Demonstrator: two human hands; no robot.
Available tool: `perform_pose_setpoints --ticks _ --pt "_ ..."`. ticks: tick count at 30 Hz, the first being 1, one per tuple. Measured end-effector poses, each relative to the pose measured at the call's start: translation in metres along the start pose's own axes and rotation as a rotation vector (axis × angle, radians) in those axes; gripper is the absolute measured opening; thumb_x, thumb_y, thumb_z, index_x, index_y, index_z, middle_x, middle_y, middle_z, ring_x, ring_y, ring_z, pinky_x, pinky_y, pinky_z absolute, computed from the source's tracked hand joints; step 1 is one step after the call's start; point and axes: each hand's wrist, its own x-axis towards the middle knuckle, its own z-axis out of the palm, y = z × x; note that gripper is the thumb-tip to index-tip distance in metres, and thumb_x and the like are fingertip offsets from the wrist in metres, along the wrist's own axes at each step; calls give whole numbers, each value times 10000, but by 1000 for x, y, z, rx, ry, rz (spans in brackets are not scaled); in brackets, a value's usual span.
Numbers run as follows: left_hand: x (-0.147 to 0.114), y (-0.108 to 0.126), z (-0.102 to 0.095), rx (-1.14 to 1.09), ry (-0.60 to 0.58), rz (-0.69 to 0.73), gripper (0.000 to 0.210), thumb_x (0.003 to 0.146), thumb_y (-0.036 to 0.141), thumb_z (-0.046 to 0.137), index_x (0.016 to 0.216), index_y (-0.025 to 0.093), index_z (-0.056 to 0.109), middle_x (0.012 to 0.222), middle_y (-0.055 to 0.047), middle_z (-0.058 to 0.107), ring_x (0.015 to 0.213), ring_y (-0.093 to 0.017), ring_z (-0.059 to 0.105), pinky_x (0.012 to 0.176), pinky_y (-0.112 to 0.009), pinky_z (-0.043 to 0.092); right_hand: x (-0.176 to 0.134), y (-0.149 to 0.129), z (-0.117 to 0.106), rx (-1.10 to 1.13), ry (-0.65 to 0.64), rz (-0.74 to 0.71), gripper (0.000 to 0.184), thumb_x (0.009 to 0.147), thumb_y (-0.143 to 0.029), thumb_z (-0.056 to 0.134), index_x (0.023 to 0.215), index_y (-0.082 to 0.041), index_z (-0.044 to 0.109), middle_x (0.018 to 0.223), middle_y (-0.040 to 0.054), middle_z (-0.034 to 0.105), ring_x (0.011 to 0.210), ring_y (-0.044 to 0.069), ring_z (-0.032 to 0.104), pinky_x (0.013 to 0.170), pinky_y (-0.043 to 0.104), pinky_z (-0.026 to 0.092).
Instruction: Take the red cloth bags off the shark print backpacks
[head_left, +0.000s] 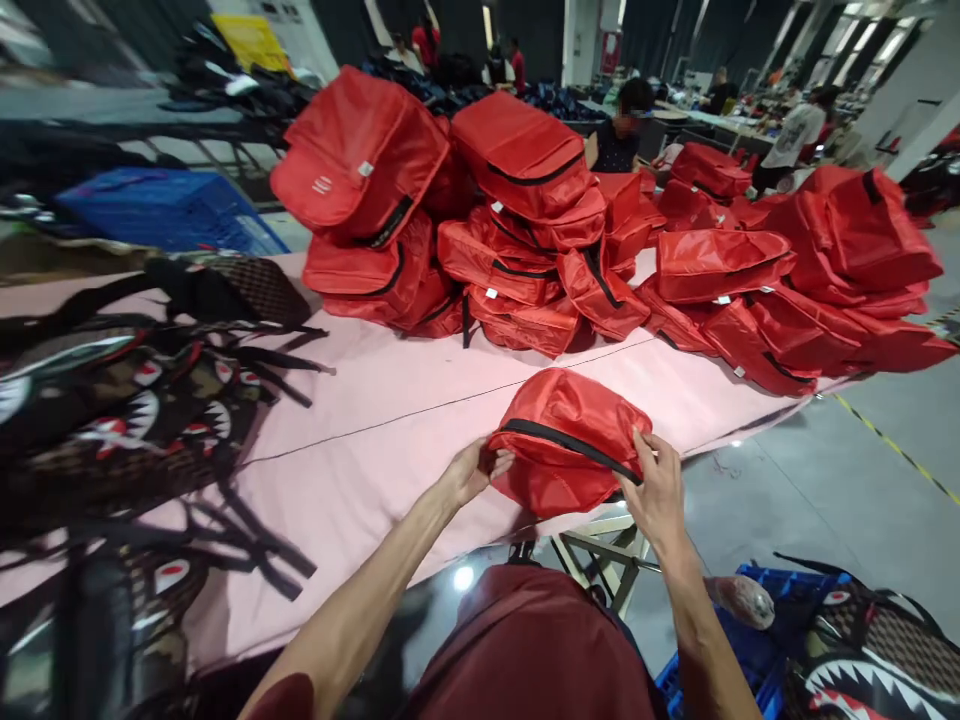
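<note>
Tabletop [390, 440]: pink cloth cover, one dark seam line running across it; the near edge serves as landmark below.

Red bag pile [600, 250]: heaped well back from the near edge, along the far side. Bags lie flat and overlapping, zips facing outward; the stacking looks loose, not sorted.

Shark-print backpacks [127, 420]: well to the left of the working spot at the near edge, straps trailing over the cloth. More of the same print sits in a blue crate [757, 660] on the floor below the edge, to the right.

Red bag [566, 440]: alone, right at the near edge, black zip line uppermost. Probably kept apart from the pile so both hands can reach it.

Left hand [474, 470]: grip closed on the bag's left end, pinching the fabric.

Right hand [656, 485]: grip closed over the right end at the zip, fingers curled on top.
</note>
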Motion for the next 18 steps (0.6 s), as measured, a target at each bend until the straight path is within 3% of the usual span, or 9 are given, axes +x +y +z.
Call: perform_pose_setpoints --ticks 2,5,8,11,14,16,18 --pt "-24 -6 -12 26 206 164 250 1151 292 515 1302 164 668 1071 -123 773 932 -231 790 904 -364 685 7 -21 9 -27 -27 -78 650 1071 -395 692 1693 -290 534 1422 176 634 1250 361 614 1024 539 602" --pt "-66 -22 -29 270 433 654 345 1153 393 543 1456 250 625 1448 -132 716 1347 -267 688 1235 -436 534 15 -52 24 -28 -44 -221 639 1085 -416 703 1684 -279 526 1396 185 668 1177 362 629 940 510 602" --pt "-101 -51 -37 829 400 1072 408 1130 452 574 1466 259 702 1604 -159 666 1556 -356 559 1383 -565 358 21 -74 39 12 -45 -336 617 1104 -443 701 1667 -259 530 1360 196 700 1148 370 644 867 480 579" --pt "-116 -87 -37 1302 392 1190 545 1073 390 710 1608 302 650 1735 -161 571 1673 -403 433 1420 -673 226 27 -80 49 -1 -15 -441 562 1148 -504 611 1631 -223 558 1258 213 724 1078 377 664 812 479 555" --pt "-111 -117 -35 1544 448 1298 521 1089 296 693 1608 296 643 1615 -169 676 1555 -372 571 1364 -677 325 34 -71 54 -75 20 -542 562 1190 -547 445 1568 -156 583 1184 223 729 1001 375 669 770 481 556" --pt "-101 -132 -36 1630 416 1377 412 1078 242 698 1489 272 708 1302 -109 814 1245 -290 740 1185 -537 526 38 -61 56 -130 2 -582 571 1198 -545 396 1541 -130 583 1191 221 730 986 368 674 758 471 564" --pt "-90 -148 -41 1708 359 1438 378 1050 219 725 1427 245 725 1035 -41 807 956 -218 750 921 -390 585 40 -53 58 -169 -1 -609 554 1195 -521 388 1533 -123 573 1220 219 728 980 365 681 759 471 576"
